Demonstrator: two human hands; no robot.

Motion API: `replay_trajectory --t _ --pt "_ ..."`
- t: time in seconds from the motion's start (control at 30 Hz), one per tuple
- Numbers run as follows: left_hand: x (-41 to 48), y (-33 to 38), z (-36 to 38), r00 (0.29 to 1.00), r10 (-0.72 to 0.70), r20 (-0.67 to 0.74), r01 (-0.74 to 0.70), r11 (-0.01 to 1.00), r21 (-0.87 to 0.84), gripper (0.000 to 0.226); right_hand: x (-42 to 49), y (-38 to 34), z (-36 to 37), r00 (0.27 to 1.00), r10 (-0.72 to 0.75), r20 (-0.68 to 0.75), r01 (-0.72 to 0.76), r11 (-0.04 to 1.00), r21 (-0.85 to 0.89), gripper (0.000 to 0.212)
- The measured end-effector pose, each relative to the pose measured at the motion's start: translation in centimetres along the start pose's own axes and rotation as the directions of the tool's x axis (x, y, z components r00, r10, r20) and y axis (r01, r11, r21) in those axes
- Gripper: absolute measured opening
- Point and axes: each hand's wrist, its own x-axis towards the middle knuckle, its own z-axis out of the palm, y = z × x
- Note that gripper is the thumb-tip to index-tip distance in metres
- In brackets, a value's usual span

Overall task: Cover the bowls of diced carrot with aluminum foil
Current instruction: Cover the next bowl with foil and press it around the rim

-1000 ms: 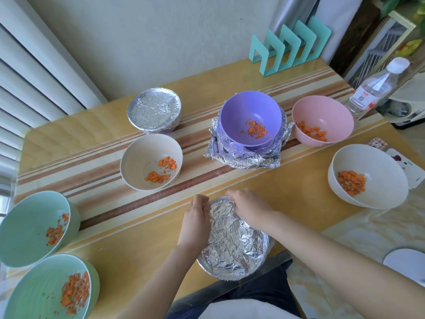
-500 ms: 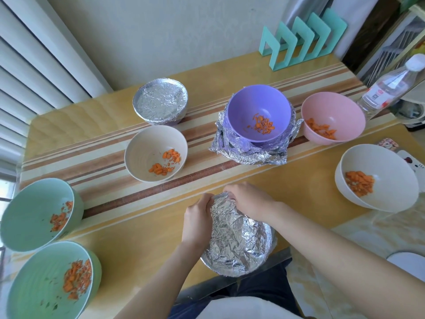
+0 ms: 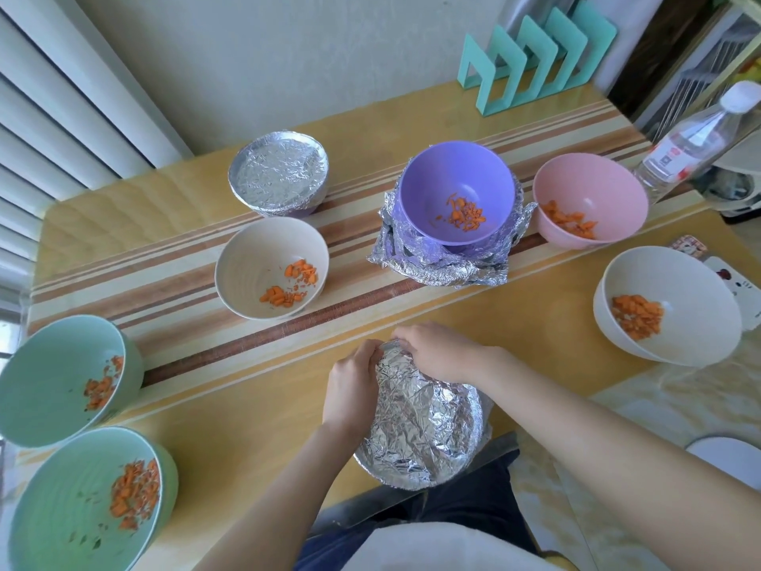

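A bowl wrapped in crinkled aluminum foil [image 3: 420, 430] sits at the table's near edge. My left hand [image 3: 350, 389] grips its left rim through the foil, fingers curled over the far edge. My right hand [image 3: 436, 352] grips the far rim, fingers curled onto the foil. A second foil-covered bowl [image 3: 278, 173] stands at the back. Open bowls with diced carrot: a purple bowl [image 3: 457, 191] resting on a stack of foil sheets [image 3: 436, 269], a pink bowl [image 3: 589, 195], a cream bowl [image 3: 271, 265], a white bowl [image 3: 667, 302], and two green bowls [image 3: 57, 377] [image 3: 82, 500].
A teal rack [image 3: 535, 55] stands at the table's back edge. A clear plastic bottle [image 3: 696, 138] leans at the right. A small patterned card [image 3: 737, 282] lies behind the white bowl. White blinds run along the left. The striped wooden table [image 3: 206, 344] extends leftward.
Both hands have stayed on the far rim of the near foil-covered bowl, with fingers shifting slightly along the foil edge. The camera has tilted down a little.
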Motion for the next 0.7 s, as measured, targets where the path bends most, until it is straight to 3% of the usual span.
replay_trajectory --t 0.1,0.33,0.7 --pt "0.1 -0.1 0.2 0.999 0.032 0.007 -0.032 0.999 0.026 0.017 0.6 0.9 0.1 0.999 0.042 0.027 -0.044 0.995 0.092 0.024" --pt "0.0 -0.1 0.1 0.999 0.046 -0.002 -0.046 0.999 0.027 0.015 -0.2 1.2 -0.2 1.000 0.024 0.001 -0.023 0.968 0.249 0.033" --pt "-0.2 -0.1 -0.1 1.000 0.010 -0.024 -0.010 1.000 -0.007 0.018 -1.7 1.8 0.5 0.993 0.047 -0.104 -0.017 0.962 0.271 0.032"
